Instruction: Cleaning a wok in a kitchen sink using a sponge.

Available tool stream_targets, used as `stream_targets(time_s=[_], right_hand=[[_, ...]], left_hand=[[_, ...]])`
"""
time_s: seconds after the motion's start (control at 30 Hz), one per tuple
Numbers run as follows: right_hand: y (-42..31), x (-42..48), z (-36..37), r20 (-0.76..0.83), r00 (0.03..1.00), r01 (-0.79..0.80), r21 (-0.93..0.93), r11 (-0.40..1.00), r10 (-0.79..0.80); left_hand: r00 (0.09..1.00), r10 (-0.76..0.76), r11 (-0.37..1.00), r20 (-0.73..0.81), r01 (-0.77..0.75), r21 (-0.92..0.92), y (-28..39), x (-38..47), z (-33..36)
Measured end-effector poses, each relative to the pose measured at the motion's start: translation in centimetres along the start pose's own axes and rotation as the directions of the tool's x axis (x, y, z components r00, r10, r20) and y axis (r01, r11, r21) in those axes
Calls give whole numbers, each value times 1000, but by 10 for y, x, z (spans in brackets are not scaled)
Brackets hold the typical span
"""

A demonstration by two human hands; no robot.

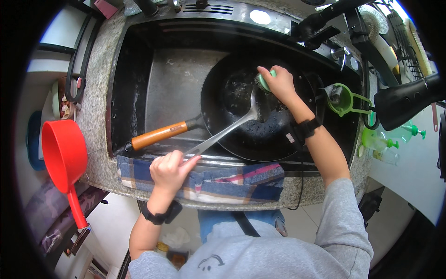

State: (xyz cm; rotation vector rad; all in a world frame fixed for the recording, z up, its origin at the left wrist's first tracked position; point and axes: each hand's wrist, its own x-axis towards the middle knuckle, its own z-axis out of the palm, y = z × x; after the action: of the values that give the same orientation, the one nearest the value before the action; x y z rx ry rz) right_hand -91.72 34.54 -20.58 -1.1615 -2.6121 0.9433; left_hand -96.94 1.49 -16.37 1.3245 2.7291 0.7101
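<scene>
A dark wok (240, 136) with a wooden handle (160, 135) sits in the sink (181, 80), its handle pointing left. My left hand (170, 171) grips the shaft of a metal spatula or ladle (223, 133) above the sink's front edge. The tool's curved head reaches into the wok, partly lost against the dark metal. Held in my right hand (280, 83) is a scrubber with a green grip (267, 82) and a grey scouring underside. It is right beside the tool's head, over the wok; whether they touch is hard to tell.
A folded plaid cloth (240, 183) lies along the counter's front edge. To the left is a red long-handled dipper (66, 157). A green strainer (343, 99) hangs at the sink's right side, near pump bottles (378, 137). The black faucet (313, 31) rises at the back right.
</scene>
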Motion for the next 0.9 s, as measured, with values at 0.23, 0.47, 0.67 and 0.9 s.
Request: stream_targets(time_s=[0.23,0.47,0.67,0.9], right_hand=[[-3,-15,5,37,999,-32,89,996,29],[-3,-20,6,46,998,-54,133,990,49],[23,-1,19,-3,992,-121,171,978,123],[-30,-57,6,69,997,-3,290,957,-18]], left_hand=[[1000,-14,1000,12,14,12,1,1,1],[999,-33,998,20,32,52,1,0,-1],[999,-40,999,11,39,30,4,4,3],[998,-57,998,16,56,35,0,1,0]])
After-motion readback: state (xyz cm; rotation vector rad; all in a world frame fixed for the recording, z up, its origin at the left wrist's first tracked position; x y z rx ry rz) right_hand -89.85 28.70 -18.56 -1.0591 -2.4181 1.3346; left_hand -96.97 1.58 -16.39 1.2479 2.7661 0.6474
